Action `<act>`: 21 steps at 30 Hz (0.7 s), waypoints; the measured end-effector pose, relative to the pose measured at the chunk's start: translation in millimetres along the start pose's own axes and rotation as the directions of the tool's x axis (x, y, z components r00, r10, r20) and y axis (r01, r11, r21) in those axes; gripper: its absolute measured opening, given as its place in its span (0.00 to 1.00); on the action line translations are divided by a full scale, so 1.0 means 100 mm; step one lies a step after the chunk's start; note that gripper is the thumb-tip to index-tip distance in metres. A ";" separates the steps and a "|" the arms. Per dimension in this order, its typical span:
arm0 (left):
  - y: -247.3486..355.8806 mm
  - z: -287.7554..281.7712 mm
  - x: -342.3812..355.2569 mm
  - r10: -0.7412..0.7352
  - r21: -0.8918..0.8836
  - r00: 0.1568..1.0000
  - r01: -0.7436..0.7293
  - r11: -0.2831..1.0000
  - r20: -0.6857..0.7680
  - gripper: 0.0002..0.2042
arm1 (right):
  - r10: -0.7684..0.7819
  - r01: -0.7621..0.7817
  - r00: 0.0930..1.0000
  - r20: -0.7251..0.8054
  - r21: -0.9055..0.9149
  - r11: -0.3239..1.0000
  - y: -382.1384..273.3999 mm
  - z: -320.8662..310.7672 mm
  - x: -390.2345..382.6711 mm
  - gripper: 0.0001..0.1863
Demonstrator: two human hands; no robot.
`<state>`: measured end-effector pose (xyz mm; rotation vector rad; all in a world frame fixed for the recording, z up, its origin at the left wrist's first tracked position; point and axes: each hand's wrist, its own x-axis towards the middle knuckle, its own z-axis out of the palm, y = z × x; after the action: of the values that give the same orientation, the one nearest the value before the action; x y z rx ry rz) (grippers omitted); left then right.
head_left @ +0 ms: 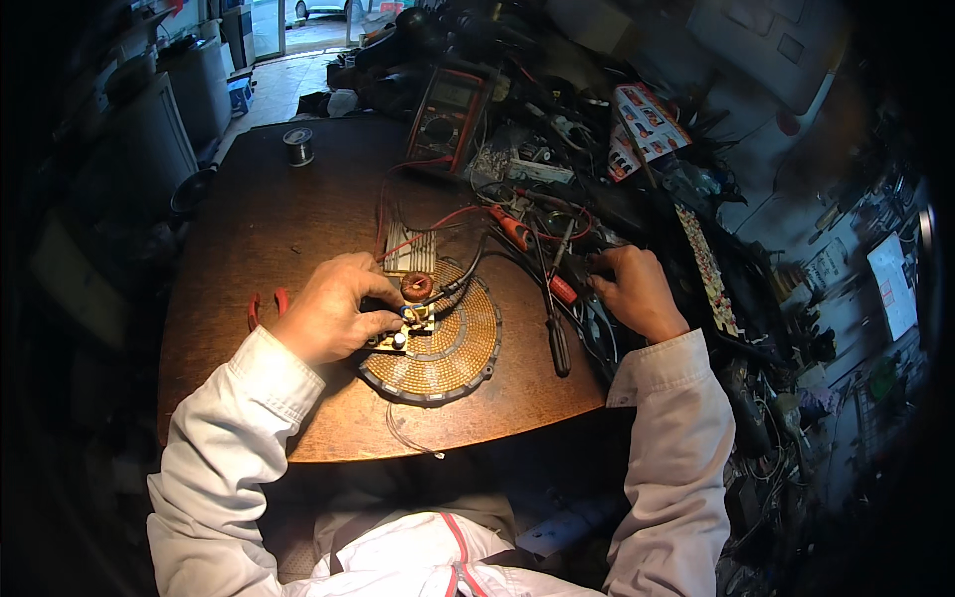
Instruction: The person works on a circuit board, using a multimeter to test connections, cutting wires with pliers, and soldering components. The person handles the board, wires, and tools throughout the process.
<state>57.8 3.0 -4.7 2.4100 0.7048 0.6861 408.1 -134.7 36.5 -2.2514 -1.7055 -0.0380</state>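
My left hand (338, 308) is closed, thumb and fingertips pinching the edge of a small circuit board (393, 341). On this board sit a copper-wound ring coil (417, 287) and small upright parts. It rests over a round, flat copper induction coil (463, 358) with a dark rim. A ribbed metal heat sink (410, 239) lies just behind it. A black probe-like lead (460, 286) reaches the board from the right. My right hand (642, 294) is at the table's right edge, fingers curled above tools and cables; whatever it grips is hidden.
A multimeter (450, 111) with red and black leads stands at the back. Nearby are a solder spool (297, 146), red-handled pliers (269, 304), a dark screwdriver (557, 343) and an orange-red handled tool (511, 228). Tangled cables and parts crowd the right side.
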 end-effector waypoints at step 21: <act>-0.02 0.01 0.00 -0.027 0.014 1.000 0.027 1.000 0.001 0.13 | 0.114 -0.102 0.990 0.078 -0.139 0.985 0.02 0.08 -0.50 0.12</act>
<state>57.6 3.9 -6.7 2.4091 0.7423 0.6707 394.2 -179.9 17.6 -2.4743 -1.6656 -0.0334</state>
